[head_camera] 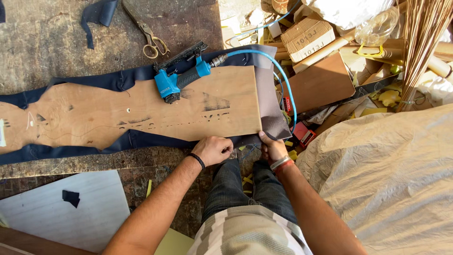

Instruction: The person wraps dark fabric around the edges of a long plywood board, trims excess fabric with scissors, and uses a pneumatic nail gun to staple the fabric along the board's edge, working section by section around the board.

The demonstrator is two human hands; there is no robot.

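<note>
While both hands, left hand (213,150) and right hand (272,148), pinch the dark fabric (271,101) at the board's (141,111) near corner by the bench edge, it could slip loose and wrinkle.

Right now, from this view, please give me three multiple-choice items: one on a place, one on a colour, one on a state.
1. Where does the stapler lie?
A. on the board
B. on the floor
C. in the right hand

2. What colour is the stapler's hose?
A. red
B. blue
C. green

3. What is the right hand doing?
A. resting flat and open on the board
B. holding the scissors
C. pinching the cloth at the board's corner

Answers:
1 A: its body rests on the board, with no hand on it.
2 B: a blue hose curves from its handle around the board's end.
3 C: its fingers grip the cloth edge by the corner, while the left hand is a closed fist at the board's near edge; the scissors lie apart.
</note>
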